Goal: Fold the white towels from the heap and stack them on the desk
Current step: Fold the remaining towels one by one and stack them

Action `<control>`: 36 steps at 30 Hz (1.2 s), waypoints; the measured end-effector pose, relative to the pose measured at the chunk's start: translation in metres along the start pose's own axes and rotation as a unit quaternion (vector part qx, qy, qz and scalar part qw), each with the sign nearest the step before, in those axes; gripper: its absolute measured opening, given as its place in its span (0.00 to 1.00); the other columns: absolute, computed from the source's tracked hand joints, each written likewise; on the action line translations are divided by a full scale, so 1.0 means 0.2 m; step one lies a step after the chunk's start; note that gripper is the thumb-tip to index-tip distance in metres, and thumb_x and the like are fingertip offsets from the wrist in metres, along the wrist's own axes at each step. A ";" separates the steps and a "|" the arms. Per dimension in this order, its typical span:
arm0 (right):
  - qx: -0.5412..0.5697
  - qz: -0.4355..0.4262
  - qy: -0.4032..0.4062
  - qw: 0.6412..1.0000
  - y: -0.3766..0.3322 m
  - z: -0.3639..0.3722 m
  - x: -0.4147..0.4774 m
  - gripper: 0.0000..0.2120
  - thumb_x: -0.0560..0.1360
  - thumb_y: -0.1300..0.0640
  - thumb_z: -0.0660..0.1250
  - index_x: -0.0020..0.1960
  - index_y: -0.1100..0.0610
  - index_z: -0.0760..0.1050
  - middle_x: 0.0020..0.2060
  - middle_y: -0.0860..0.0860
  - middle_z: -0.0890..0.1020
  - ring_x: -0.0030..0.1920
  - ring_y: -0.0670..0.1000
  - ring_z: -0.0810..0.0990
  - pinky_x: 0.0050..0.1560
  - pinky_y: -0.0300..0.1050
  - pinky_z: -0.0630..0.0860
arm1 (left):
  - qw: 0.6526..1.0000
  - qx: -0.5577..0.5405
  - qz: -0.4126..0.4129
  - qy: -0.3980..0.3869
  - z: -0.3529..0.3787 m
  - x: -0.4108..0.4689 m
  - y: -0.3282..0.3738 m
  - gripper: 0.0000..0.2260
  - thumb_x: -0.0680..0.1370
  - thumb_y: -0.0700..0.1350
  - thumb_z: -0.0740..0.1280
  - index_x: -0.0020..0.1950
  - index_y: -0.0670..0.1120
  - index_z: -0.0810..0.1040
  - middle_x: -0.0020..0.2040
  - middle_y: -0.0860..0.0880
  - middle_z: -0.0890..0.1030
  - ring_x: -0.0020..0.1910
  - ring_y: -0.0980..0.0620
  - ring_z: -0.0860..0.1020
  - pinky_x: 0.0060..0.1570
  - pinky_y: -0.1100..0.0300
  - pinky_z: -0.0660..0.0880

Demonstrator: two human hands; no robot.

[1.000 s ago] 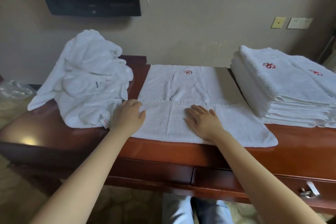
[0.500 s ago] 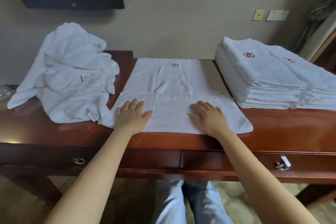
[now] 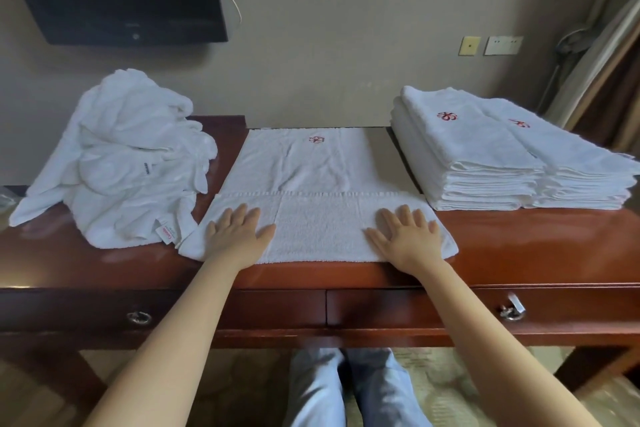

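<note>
1. The white terry towel with a small red embroidered emblem (image 3: 304,163) lies spread in the middle of the polished reddish-brown wooden desk (image 3: 536,246). Its near edge is already turned over on itself as a folded band (image 3: 318,225) along the desk's front.
2. A second ago the right hand (image 3: 408,236) pressed near the band's centre and the left hand (image 3: 239,236) sat bunched at its left corner. Now both lie flat with fingers straight and spread, one near each end — they have swept outward along the fold.
3. Neither hand grasps anything; both palms simply press down on the cloth, released and flat.
4. The first fold looks set and smoothed, so I judge this towel roughly a third folded. The far part with the emblem has yet to be brought over.
5. The crumpled heap of unfolded white towels (image 3: 128,163) sits at the left, meeting the spread towel's near left corner. The neat stack of folded white towels (image 3: 485,156) stands just beside it on the right — much seems done, yet several pieces remain.
</note>
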State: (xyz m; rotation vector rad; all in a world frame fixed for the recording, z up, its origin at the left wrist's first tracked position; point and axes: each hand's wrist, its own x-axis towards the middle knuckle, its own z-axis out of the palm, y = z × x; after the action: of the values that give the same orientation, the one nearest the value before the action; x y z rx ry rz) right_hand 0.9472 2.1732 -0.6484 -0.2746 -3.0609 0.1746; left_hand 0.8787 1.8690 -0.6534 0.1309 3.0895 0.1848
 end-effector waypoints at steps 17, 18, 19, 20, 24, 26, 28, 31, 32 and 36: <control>0.132 -0.238 0.117 0.955 0.00 -0.04 -0.17 0.26 0.69 0.38 0.72 0.55 0.58 0.80 0.51 0.50 0.81 0.54 0.53 0.76 0.52 0.51 0.74 | 0.936 -0.169 0.211 0.226 0.05 -0.25 0.00 0.19 0.67 0.56 0.77 0.51 0.47 0.84 0.46 0.56 0.71 0.50 0.56 0.68 0.52 0.59 0.68; 0.136 -0.235 0.137 0.953 0.01 -0.04 -0.18 0.21 0.70 0.42 0.72 0.52 0.58 0.80 0.48 0.50 0.82 0.51 0.53 0.77 0.49 0.52 0.74 | 0.935 -0.163 0.216 0.228 0.04 -0.25 0.00 0.17 0.67 0.55 0.77 0.51 0.46 0.84 0.45 0.56 0.72 0.49 0.56 0.69 0.51 0.59 0.69; 0.143 -0.234 0.157 0.949 0.01 -0.03 -0.19 0.17 0.71 0.46 0.73 0.49 0.59 0.81 0.46 0.51 0.82 0.49 0.54 0.78 0.46 0.52 0.75 | 0.934 -0.154 0.222 0.234 0.03 -0.25 -0.01 0.16 0.68 0.54 0.77 0.50 0.45 0.85 0.45 0.55 0.73 0.49 0.55 0.69 0.50 0.58 0.69; 0.153 -0.235 0.169 0.945 0.02 -0.03 -0.20 0.13 0.72 0.49 0.73 0.48 0.59 0.81 0.45 0.51 0.82 0.48 0.55 0.78 0.45 0.53 0.75 | 0.933 -0.150 0.225 0.239 0.02 -0.25 -0.02 0.15 0.69 0.53 0.77 0.49 0.44 0.85 0.44 0.55 0.73 0.48 0.55 0.70 0.49 0.57 0.70; 0.173 -0.232 0.149 0.946 0.04 -0.03 -0.21 0.11 0.73 0.50 0.71 0.49 0.58 0.81 0.44 0.51 0.82 0.47 0.54 0.77 0.46 0.51 0.74 | 0.942 -0.194 0.194 0.193 0.01 -0.26 -0.04 0.13 0.71 0.54 0.74 0.48 0.46 0.84 0.44 0.57 0.75 0.46 0.56 0.73 0.48 0.61 0.72; 0.181 -0.220 0.136 0.949 0.03 -0.05 -0.19 0.12 0.74 0.49 0.70 0.47 0.58 0.81 0.43 0.51 0.81 0.47 0.53 0.76 0.46 0.51 0.74 | 0.952 -0.215 0.153 0.157 -0.03 -0.23 -0.01 0.12 0.74 0.57 0.69 0.43 0.49 0.81 0.43 0.57 0.76 0.44 0.56 0.76 0.43 0.65 0.70; 0.186 -0.210 0.123 0.952 0.02 -0.08 -0.16 0.13 0.74 0.48 0.70 0.49 0.58 0.81 0.43 0.51 0.81 0.48 0.53 0.76 0.48 0.51 0.74 | 0.959 -0.206 0.140 0.135 -0.08 -0.17 0.04 0.13 0.75 0.58 0.67 0.41 0.49 0.81 0.42 0.55 0.77 0.44 0.55 0.76 0.43 0.64 0.70; 0.195 -0.224 0.090 0.951 0.00 -0.11 -0.14 0.17 0.71 0.45 0.72 0.54 0.54 0.80 0.46 0.47 0.81 0.50 0.49 0.76 0.52 0.47 0.74 | 0.961 -0.205 0.160 0.093 -0.14 -0.12 0.11 0.13 0.72 0.58 0.71 0.42 0.49 0.80 0.44 0.54 0.77 0.46 0.55 0.75 0.46 0.63 0.71; 0.196 -0.226 0.074 0.951 0.00 -0.12 -0.14 0.20 0.70 0.43 0.73 0.56 0.54 0.80 0.47 0.46 0.80 0.51 0.47 0.76 0.53 0.46 0.73 | 0.961 -0.208 0.166 0.072 -0.15 -0.11 0.12 0.14 0.70 0.59 0.73 0.42 0.50 0.80 0.44 0.55 0.77 0.46 0.55 0.75 0.47 0.62 0.72; 0.156 -0.222 0.079 0.959 0.08 -0.06 -0.17 0.22 0.70 0.42 0.73 0.53 0.58 0.79 0.49 0.50 0.80 0.52 0.52 0.75 0.52 0.50 0.73 | 0.964 -0.179 0.196 0.030 -0.09 -0.18 0.07 0.24 0.63 0.66 0.74 0.52 0.53 0.80 0.47 0.60 0.74 0.48 0.59 0.73 0.51 0.61 0.73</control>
State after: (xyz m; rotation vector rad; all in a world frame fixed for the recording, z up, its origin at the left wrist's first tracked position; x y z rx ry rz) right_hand 0.9834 2.1841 -0.6396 0.3912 -2.7859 0.5649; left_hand 0.9137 1.8772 -0.6324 0.7308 2.9862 0.7649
